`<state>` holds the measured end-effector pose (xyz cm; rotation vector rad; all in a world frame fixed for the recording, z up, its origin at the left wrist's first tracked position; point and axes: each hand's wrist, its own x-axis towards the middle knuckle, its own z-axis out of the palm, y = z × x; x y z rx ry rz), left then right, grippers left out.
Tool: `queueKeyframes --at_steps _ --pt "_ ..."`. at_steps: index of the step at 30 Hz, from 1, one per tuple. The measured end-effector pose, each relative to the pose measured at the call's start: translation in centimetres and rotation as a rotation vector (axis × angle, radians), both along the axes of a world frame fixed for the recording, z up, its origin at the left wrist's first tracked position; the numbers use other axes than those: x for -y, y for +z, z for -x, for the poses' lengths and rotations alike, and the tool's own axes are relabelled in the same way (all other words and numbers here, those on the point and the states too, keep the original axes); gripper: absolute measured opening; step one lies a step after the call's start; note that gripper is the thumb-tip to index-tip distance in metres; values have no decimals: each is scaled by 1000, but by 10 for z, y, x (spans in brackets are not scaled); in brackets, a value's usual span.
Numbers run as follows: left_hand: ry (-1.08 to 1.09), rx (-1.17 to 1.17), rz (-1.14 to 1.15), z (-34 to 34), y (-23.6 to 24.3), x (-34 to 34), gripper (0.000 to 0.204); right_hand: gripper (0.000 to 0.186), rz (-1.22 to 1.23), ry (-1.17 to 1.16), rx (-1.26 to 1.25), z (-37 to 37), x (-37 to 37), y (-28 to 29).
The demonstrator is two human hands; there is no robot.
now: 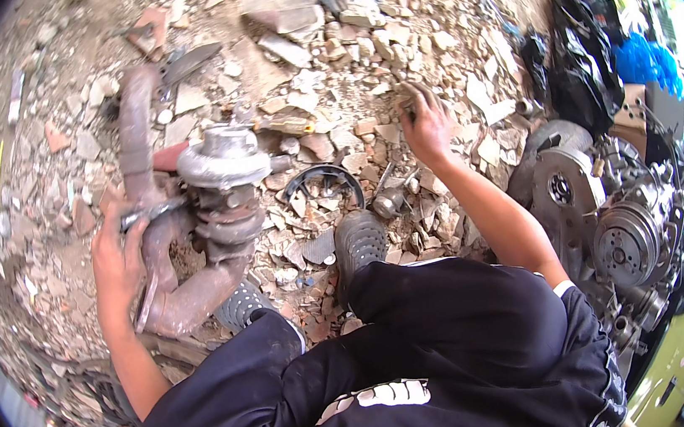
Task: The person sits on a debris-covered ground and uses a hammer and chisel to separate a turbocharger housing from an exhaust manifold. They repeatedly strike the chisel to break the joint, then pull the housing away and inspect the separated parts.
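A turbocharger with a silvery round housing stands on the rubble to the left, joined to a rusty bent exhaust pipe. Another length of the pipe rises toward the far side. My left hand grips the pipe at its left side, fingers curled near a dark metal flange; motion blurs it slightly. To the right, my right hand hovers over broken stones, fingers loosely apart and nothing visible in them. Between my hands lie a black curved ring piece and a small metal cylinder-shaped part.
A greasy engine with a pulley sits at the right, beside black plastic bags and a blue bag. A green panel is at lower right. Broken tile and stone cover the ground. My shoes stand between.
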<state>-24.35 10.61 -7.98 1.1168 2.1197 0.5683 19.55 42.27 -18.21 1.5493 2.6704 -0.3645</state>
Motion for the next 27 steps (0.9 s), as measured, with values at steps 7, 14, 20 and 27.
queueKeyframes --at_steps 7,14,20,27 --pt "106 122 85 4 -4 -1 36 32 14 169 -243 -8 5 13" --pt "116 187 89 3 -15 5 60 66 -3 -203 -194 6 -65 8" --pt "105 23 82 0 -15 4 58 81 119 -45 -52 39 -47 -3" --pt "38 38 43 4 -13 -2 50 53 170 48 -316 14 -6 9"
